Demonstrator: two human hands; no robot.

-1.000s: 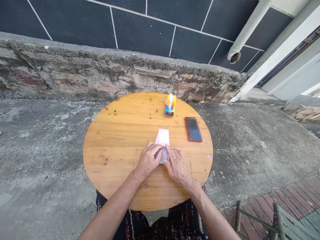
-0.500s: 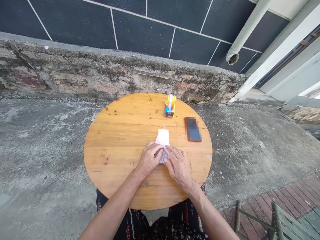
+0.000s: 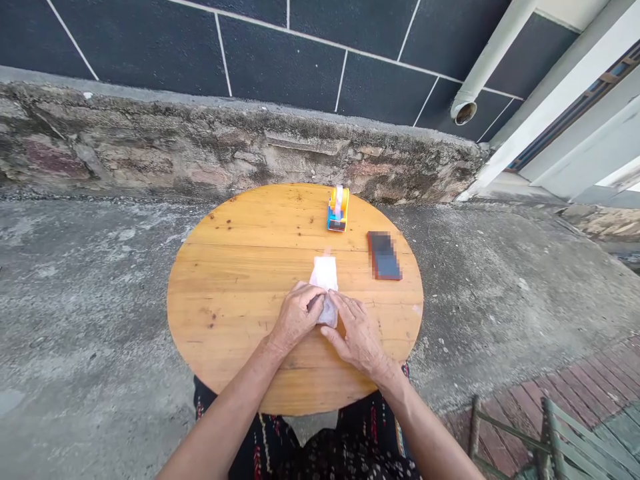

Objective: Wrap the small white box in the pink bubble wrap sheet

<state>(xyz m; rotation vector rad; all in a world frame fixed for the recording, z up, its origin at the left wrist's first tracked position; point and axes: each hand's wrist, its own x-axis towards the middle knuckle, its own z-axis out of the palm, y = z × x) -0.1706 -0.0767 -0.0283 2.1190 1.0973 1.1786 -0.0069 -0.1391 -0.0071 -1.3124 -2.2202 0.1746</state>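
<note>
A small white paper packet [image 3: 326, 270] lies on the round wooden table [image 3: 225, 293] in front of me, its near half greyish and wrinkled. My left hand [image 3: 300, 310] is closed in a pinch at the packet's left side, thumb against forefinger. My right hand [image 3: 357, 333] rests at the packet's right side. Its forefinger touches the paper, while the thumb is spread away near the packet's lower corner. The fingers partly cover the packet's middle, so what lies under them is hidden.
Toward the far edge stands a yellow and blue tape dispenser [image 3: 337, 212] with a roll of tape. A dark phone-like slab [image 3: 385, 257], pixelated, lies at the right. Behind the table runs a stone wall base [image 3: 300, 150]. A folding chair [image 3: 545, 433] is at lower right.
My right thumb has moved down and left, off the packet's surface, widening its gap from the forefinger. The left hand keeps its pinch. The whole view has shifted slightly.
</note>
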